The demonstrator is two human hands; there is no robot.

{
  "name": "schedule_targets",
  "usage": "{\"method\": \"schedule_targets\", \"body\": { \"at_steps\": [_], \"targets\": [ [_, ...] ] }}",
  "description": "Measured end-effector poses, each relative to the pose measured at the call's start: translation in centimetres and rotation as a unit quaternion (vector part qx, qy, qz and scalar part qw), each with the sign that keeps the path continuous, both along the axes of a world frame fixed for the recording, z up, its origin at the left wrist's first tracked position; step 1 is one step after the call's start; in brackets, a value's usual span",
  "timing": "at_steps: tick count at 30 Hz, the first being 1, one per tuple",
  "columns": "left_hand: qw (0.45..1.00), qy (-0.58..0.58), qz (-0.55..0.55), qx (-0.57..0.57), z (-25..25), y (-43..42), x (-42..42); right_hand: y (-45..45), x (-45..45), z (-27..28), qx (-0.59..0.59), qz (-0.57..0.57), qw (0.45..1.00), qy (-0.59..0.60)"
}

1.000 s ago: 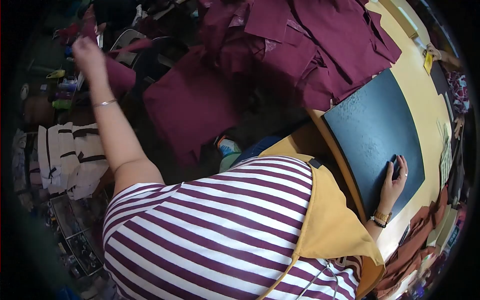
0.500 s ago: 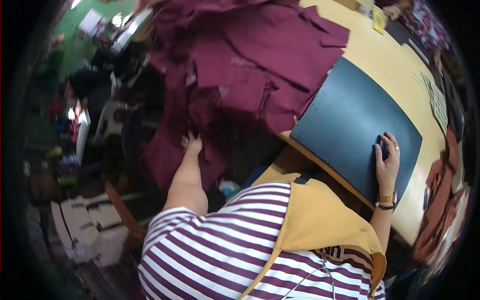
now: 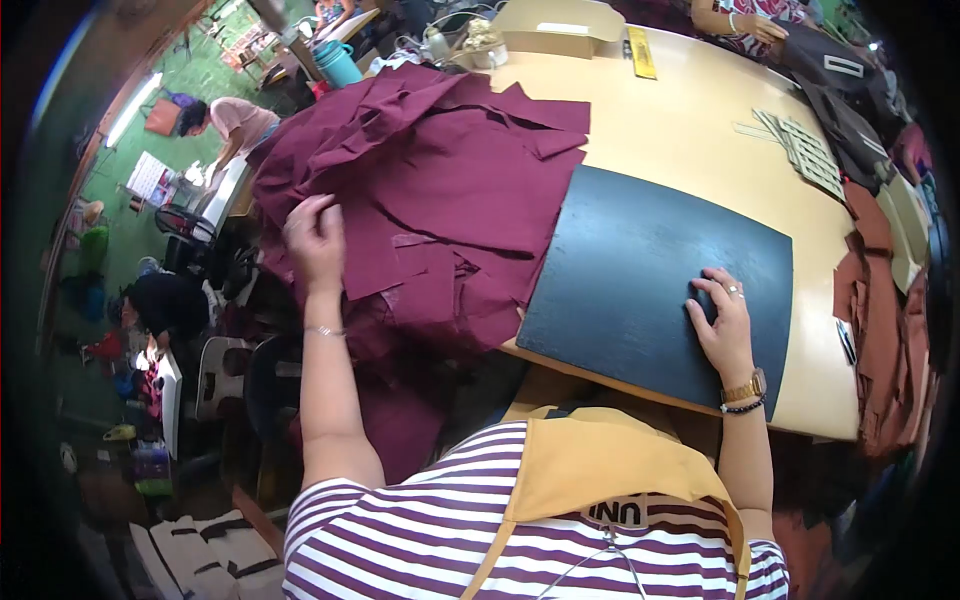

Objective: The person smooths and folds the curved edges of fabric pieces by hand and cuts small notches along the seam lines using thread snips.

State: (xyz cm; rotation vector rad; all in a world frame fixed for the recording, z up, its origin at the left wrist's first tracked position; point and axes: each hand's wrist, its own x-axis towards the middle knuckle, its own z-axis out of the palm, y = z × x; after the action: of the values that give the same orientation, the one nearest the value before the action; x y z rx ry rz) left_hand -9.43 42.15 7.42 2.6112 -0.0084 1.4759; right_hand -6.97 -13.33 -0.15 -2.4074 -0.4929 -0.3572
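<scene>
A large heap of maroon fabric pieces (image 3: 470,190) covers the left part of the table and hangs over its near edge. My left hand (image 3: 316,240) is raised over the left side of this heap, fingers loosely bent and slightly smeared, with nothing visible in them. To the right of the fabric lies a flat black board (image 3: 640,270), its near edge along the table's front. On the board's right part rests my right hand (image 3: 722,318), fingers apart and a little curved, holding nothing.
On the yellow table (image 3: 700,120) are a cardboard box (image 3: 560,25), a yellow packet (image 3: 641,52) and green slotted strips (image 3: 808,155). Brown fabric (image 3: 875,320) hangs at the right. Another person's hand (image 3: 765,35) shows at the far side. Two people work at the left.
My left hand has come up from the fabric hanging below the table edge to above the heap. My right hand stays on the black board. The view has shifted.
</scene>
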Motion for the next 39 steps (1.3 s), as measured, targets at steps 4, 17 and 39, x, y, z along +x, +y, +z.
{"method": "schedule_targets", "body": {
  "at_steps": [4,17,39],
  "targets": [
    [0.963,0.244,-0.091,0.064,-3.6,-9.7,8.7,0.0,0.0,-0.1,0.012,0.002,1.0,-0.005],
    [0.892,0.018,-0.319,-0.321,0.0,-24.4,11.2,-0.9,0.5,-0.4,0.171,0.021,0.984,0.041],
    [0.892,0.395,-0.192,0.104,-7.7,-25.8,6.5,-15.0,-4.6,1.9,0.585,-0.105,0.746,0.301]
  ]
}}
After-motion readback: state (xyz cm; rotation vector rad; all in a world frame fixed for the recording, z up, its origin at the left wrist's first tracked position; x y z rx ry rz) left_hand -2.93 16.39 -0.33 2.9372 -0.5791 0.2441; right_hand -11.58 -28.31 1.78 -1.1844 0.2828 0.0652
